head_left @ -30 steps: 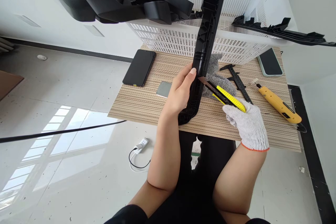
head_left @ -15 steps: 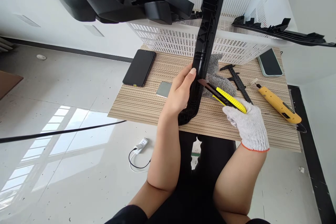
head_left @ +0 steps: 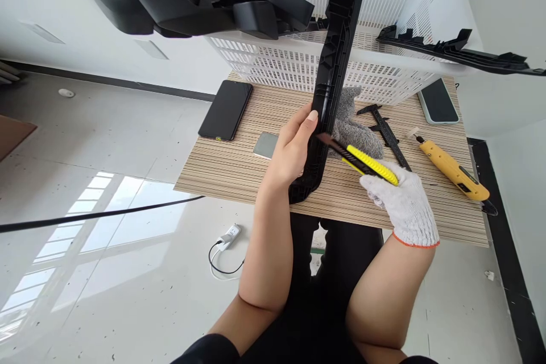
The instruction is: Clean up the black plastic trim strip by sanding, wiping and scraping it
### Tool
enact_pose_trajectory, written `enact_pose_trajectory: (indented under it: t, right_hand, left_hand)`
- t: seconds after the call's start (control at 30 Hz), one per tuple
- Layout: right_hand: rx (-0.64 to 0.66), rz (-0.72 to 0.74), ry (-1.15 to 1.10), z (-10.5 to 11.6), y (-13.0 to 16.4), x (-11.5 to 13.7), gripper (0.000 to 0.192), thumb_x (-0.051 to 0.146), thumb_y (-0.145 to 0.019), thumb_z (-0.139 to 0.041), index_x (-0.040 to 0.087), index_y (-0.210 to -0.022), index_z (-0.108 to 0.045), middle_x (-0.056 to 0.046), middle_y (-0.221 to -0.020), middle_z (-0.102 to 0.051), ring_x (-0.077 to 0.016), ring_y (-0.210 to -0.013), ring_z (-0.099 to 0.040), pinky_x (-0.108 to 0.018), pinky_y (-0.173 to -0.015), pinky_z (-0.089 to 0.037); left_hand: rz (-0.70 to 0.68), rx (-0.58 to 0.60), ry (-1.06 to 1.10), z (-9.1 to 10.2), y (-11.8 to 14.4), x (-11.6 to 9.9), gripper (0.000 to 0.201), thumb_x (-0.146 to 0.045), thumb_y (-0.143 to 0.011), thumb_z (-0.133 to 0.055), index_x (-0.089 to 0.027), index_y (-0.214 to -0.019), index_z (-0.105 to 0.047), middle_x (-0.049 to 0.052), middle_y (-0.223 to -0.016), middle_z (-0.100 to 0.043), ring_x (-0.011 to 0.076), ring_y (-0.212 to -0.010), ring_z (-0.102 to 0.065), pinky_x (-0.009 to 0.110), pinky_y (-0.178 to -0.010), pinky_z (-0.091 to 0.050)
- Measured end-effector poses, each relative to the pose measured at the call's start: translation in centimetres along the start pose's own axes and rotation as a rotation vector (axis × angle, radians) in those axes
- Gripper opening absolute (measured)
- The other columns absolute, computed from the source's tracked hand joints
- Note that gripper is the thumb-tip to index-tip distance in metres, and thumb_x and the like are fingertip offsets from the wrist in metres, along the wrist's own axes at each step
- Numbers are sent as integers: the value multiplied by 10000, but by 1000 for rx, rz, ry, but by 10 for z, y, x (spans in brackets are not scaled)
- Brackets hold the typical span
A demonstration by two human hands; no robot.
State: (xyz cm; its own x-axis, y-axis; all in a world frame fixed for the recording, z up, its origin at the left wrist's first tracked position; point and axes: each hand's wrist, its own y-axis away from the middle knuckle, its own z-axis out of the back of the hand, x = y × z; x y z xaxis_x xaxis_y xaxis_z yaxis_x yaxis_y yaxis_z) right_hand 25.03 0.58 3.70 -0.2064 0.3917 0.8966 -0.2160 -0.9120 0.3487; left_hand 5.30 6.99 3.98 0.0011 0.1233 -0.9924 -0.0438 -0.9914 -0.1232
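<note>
My bare left hand (head_left: 292, 145) grips a long black plastic trim strip (head_left: 330, 71) by its left edge, thumb on top. The strip's rounded lower end reaches the table's near edge, and its upper part extends over the white basket. In a white knit glove with an orange cuff, my right hand (head_left: 398, 196) is closed around a yellow-and-black utility knife (head_left: 367, 162). Its brownish blade points up and left and lies over the strip, close to my left thumb. Whether the tip touches the plastic I cannot tell. A grey cloth (head_left: 356, 131) lies partly behind the strip.
The white basket (head_left: 384, 68) stands at the back, with black plastic parts (head_left: 191, 11) jutting out leftward and another strip (head_left: 460, 51) rightward. On the striped table (head_left: 222, 168) lie a black phone (head_left: 226, 110), a grey card (head_left: 265, 145), black calipers (head_left: 387, 133), a yellow rotary tool (head_left: 454, 169) and another phone (head_left: 439, 101).
The knife in my right hand has shifted slightly left, its blade now further across the strip. My left hand and the strip stay nearly still.
</note>
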Motion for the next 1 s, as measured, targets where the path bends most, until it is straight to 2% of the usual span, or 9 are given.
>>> enact_pose_trajectory:
  t: [0.07,0.17,0.47,0.63,0.77,0.87,1.0]
  right_hand:
    - [4,-12,-9,0,0,0,401,387,-657,-807,190,-997,-728,47,-529,-536,-86,-481,-465,-201,-420,-380]
    - [-59,-4,-98,0,-1,-2,384,381,-679,-780,200,-1013,-721,54,-537,-520,-83,-475,-451,-204,-419,-370]
    - [13,5,2,1,1,-1,400,378,-656,-806,182,-996,-727,53,-522,-529,-85,-473,-459,-201,-417,-377]
    - [-93,25,-76,-1,-1,-1,379,371,-679,-780,195,-1010,-724,58,-524,-524,-76,-459,-438,-188,-397,-349]
    - [-6,24,15,1,0,-1,406,369,-659,-806,190,-1017,-732,49,-529,-548,-83,-473,-460,-195,-413,-376]
    - [-55,36,-30,1,0,-1,418,374,-675,-792,195,-1048,-731,49,-539,-552,-86,-481,-471,-199,-421,-388]
    - [-17,16,-2,3,0,-3,465,367,-644,-822,203,-1071,-737,48,-547,-562,-85,-485,-473,-199,-428,-393]
  left_hand:
    - [-9,6,4,0,0,0,371,-448,-981,-450,-275,-1233,-659,5,-1330,-656,241,-1374,-494,360,-1112,-433]
    - [2,21,11,0,0,0,379,-458,-980,-450,-271,-1237,-656,10,-1322,-660,245,-1368,-499,362,-1116,-429]
    - [-16,18,42,0,0,1,372,-425,-987,-457,-253,-1253,-652,12,-1331,-656,241,-1372,-498,361,-1136,-416]
    - [-10,23,36,0,0,1,382,-429,-993,-445,-256,-1267,-648,14,-1294,-677,254,-1334,-537,380,-1114,-444]
    - [-35,14,40,0,-1,1,368,-421,-988,-458,-261,-1253,-656,6,-1299,-676,248,-1366,-506,374,-1125,-436]
    - [-43,29,58,0,-1,1,367,-419,-989,-458,-253,-1247,-660,15,-1307,-672,250,-1367,-505,375,-1122,-439]
    - [-39,19,55,-1,0,1,367,-418,-992,-452,-247,-1237,-665,16,-1308,-671,244,-1361,-510,369,-1123,-437]
